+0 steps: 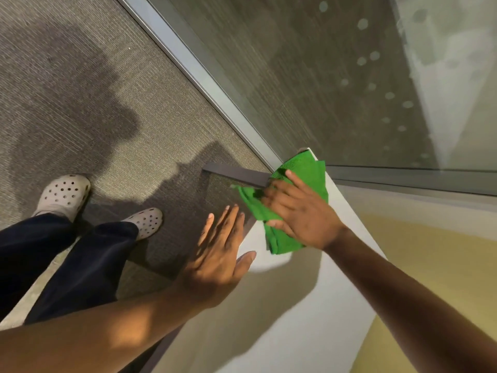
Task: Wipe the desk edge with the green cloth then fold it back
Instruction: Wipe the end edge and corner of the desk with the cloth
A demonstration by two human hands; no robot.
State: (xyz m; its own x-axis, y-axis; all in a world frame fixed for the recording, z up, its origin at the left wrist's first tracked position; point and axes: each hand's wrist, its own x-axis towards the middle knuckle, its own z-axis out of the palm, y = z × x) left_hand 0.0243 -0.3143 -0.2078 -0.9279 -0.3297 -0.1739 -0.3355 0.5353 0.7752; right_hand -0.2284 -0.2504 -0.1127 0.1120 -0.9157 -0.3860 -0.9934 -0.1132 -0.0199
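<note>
Green cloth (298,184) at desk (336,292) corner.
Right hand (298,211) pressed flat on cloth; left hand (220,254) spread, empty, on desk edge.

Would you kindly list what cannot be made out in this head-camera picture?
- Desk edge under the green cloth: covered by cloth and right hand, so cleanliness is unknown.
- Left hand palm: faces down, contact with the desk unclear.
- Beyond the glass panel: blurred by reflections.
- Desk's near end: cut off by the bottom edge.
</note>
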